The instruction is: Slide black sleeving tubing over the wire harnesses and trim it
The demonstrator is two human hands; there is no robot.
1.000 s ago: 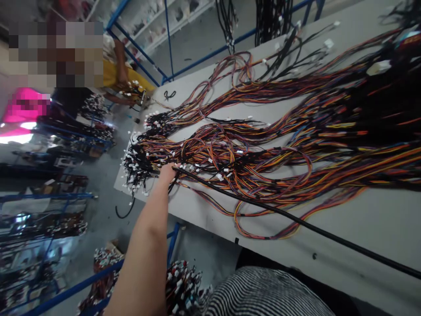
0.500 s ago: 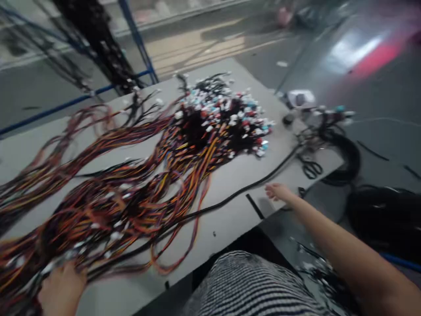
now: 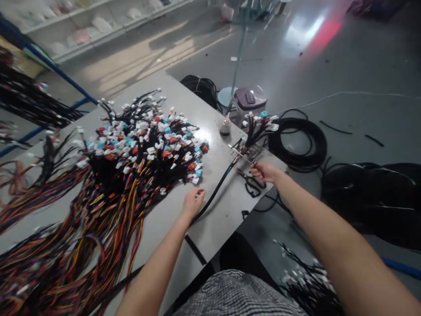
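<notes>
My left hand (image 3: 193,201) rests on the grey table (image 3: 217,224) with its fingers curled round a thin black cable (image 3: 219,184). That cable runs from under the hand up to a small bunch of connectors (image 3: 258,123) at the table's corner. My right hand (image 3: 265,172) is at the table's right edge, fingers curled, directly over black scissors (image 3: 251,186). I cannot tell what, if anything, it grips. A large heap of coloured wire harnesses (image 3: 108,193) with white, blue and red plugs (image 3: 148,140) lies just left of my left hand.
On the floor to the right lie a coil of black cable (image 3: 297,140) and dark bags (image 3: 371,197). A lilac-lidded container (image 3: 250,98) and a small bottle (image 3: 225,128) stand by the table's far corner. More harnesses (image 3: 309,285) hang below the table, and a blue rack (image 3: 39,66) stands at left.
My view has swung right, to the table's end. My left hand left the wire bundle and came to the black cable. My right hand moved forward to the scissors.
</notes>
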